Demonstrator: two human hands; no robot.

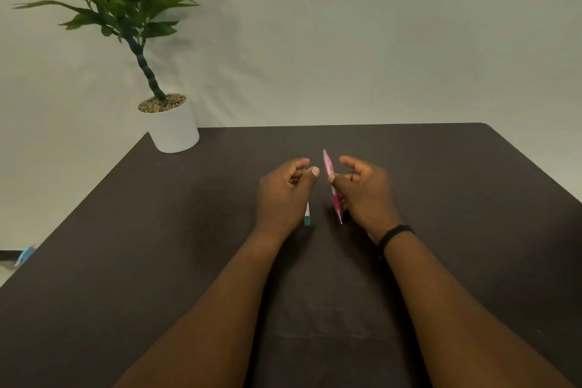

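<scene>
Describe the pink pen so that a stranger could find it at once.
Over the dark table, find the right hand, beyond a black wristband. It holds the pink pen. The left hand holds a white piece with a blue end instead.

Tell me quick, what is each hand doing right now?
Left hand: grips a teal-tipped white stick.
Right hand: holds a pink pen.

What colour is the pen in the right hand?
Pink; the pen shows best in the head view.
</scene>
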